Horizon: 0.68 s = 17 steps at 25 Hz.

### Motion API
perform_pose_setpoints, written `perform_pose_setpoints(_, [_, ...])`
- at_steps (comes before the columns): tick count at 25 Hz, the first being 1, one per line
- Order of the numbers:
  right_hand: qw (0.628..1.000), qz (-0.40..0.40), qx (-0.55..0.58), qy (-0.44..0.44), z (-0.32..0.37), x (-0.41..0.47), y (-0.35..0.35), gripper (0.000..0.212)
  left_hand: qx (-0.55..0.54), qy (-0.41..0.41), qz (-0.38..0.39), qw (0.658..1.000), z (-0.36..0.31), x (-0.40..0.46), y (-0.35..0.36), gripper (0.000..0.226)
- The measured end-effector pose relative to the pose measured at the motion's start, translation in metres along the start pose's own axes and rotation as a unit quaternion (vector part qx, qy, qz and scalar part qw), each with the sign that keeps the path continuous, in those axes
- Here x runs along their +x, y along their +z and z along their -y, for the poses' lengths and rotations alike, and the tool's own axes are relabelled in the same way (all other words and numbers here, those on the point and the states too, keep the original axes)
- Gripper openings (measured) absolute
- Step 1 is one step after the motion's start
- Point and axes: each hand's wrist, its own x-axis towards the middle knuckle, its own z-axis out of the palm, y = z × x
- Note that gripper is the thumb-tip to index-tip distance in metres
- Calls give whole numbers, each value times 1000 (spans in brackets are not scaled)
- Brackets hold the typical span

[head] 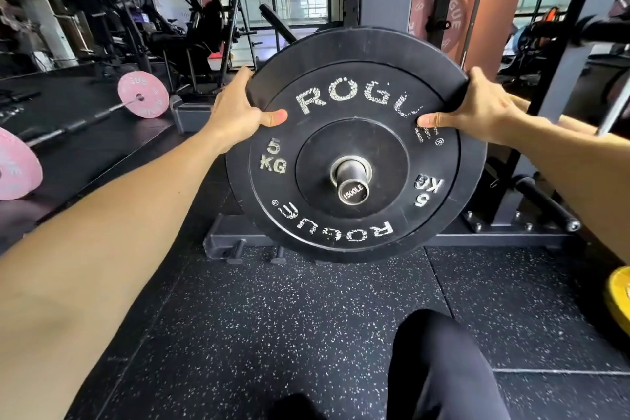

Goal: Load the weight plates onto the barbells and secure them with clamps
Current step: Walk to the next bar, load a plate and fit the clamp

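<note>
Your left hand [238,109] and right hand [477,109] grip the black 5 kg plate [354,143] by its upper edge, thumbs pressed on its face; the plate sits upright on the barbell sleeve [351,181], whose end pokes through the centre hole, above the speckled floor [272,317].

Left hand [238,109] and right hand [477,109] grip black plate [354,222] on barbell sleeve [351,181].

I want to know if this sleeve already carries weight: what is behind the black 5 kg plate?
The black 5 kg plate, gripped by the left hand and right hand, sits on the barbell sleeve. Behind it only the rack base shows; any other plate there is hidden.
</note>
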Motion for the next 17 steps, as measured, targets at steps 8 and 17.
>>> perform_pose_setpoints(8, [1000,3,23,4,-17,98,39,91,-1,-20,-11,1000,36,91,35,62])
perform_pose_setpoints(17, [999,8,35,-1,-37,206,83,88,-6,-39,-18,999,83,198,74,63])
